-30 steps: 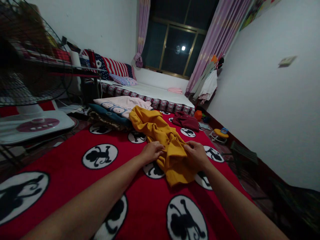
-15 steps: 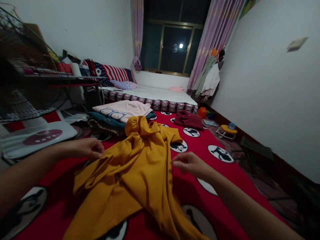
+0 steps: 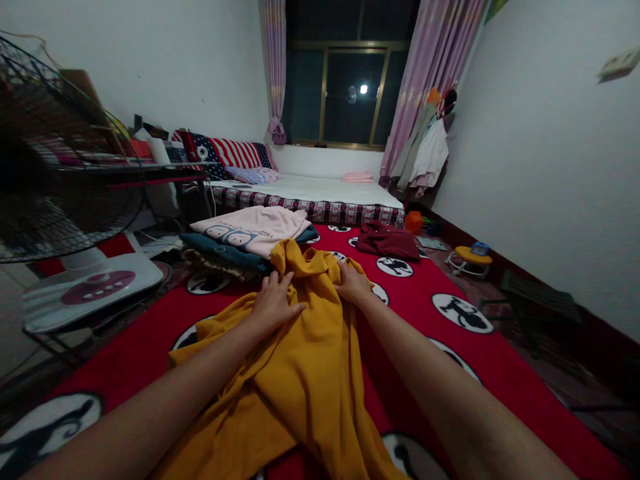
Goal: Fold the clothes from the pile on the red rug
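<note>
The left hand (image 3: 273,303) lies on the yellow garment (image 3: 313,340), its fingers and thumb spread. The right hand (image 3: 354,283) touches the same garment near its far end, fingers curled over; whether it pinches the cloth I cannot tell. That one garment runs between the hands and back beneath the left forearm, on one red blanket (image 3: 415,297). Just beyond the left hand sits one pile, one pink shirt (image 3: 275,223) on top; past the right hand, one maroon garment (image 3: 387,241).
</note>
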Action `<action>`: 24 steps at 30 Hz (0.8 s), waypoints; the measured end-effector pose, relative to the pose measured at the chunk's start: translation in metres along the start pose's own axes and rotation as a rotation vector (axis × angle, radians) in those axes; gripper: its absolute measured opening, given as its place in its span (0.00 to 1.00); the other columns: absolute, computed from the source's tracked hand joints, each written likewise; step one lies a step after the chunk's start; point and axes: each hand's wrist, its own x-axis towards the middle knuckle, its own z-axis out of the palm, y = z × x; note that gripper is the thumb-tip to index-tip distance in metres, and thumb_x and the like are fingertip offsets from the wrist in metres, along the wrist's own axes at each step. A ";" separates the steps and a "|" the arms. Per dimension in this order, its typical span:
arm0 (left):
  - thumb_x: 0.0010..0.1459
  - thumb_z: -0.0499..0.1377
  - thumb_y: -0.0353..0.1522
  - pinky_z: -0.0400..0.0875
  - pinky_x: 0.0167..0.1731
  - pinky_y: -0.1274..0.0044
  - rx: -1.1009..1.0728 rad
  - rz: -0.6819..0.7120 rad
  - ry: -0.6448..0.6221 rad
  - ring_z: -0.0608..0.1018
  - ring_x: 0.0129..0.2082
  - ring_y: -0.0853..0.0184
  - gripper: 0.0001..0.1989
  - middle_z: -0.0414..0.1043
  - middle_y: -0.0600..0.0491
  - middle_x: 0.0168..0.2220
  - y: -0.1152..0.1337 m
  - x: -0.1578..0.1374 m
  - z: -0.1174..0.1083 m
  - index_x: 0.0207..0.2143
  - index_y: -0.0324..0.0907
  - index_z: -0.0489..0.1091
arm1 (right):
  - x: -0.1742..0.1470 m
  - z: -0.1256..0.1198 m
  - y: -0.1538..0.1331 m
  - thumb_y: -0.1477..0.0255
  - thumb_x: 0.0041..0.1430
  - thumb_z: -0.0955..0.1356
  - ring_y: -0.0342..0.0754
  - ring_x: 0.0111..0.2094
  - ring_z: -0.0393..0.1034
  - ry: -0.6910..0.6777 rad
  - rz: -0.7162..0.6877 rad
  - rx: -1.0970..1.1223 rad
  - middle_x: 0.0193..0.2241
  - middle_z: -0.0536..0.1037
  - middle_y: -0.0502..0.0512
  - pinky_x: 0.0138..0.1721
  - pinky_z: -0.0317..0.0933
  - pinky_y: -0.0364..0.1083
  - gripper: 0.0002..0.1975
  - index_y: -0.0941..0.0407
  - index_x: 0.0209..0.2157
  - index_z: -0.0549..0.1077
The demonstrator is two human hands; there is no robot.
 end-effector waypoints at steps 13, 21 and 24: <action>0.45 0.63 0.35 0.70 0.47 0.68 -0.885 0.219 -0.598 0.76 0.46 0.58 0.28 0.74 0.48 0.49 -0.009 0.010 -0.104 0.50 0.37 0.72 | -0.118 -0.136 0.109 0.64 0.51 0.69 0.51 0.32 0.75 -0.106 -0.047 0.393 0.32 0.80 0.51 0.32 0.68 0.45 0.18 0.55 0.43 0.78; 0.54 0.57 0.25 0.52 0.61 0.60 -0.142 0.165 0.208 0.56 0.62 0.54 0.28 0.53 0.45 0.64 0.002 0.073 -0.083 0.59 0.35 0.62 | -0.055 -0.155 0.122 0.73 0.48 0.69 0.56 0.47 0.71 0.584 -0.095 0.120 0.54 0.68 0.65 0.46 0.68 0.55 0.31 0.57 0.57 0.67; 0.52 0.55 0.20 0.52 0.61 0.57 -0.051 0.306 0.138 0.54 0.63 0.50 0.28 0.47 0.45 0.66 -0.018 0.050 -0.065 0.57 0.37 0.65 | -0.088 -0.125 0.127 0.80 0.48 0.65 0.57 0.57 0.64 0.357 -0.318 0.004 0.55 0.67 0.61 0.54 0.63 0.57 0.29 0.53 0.54 0.70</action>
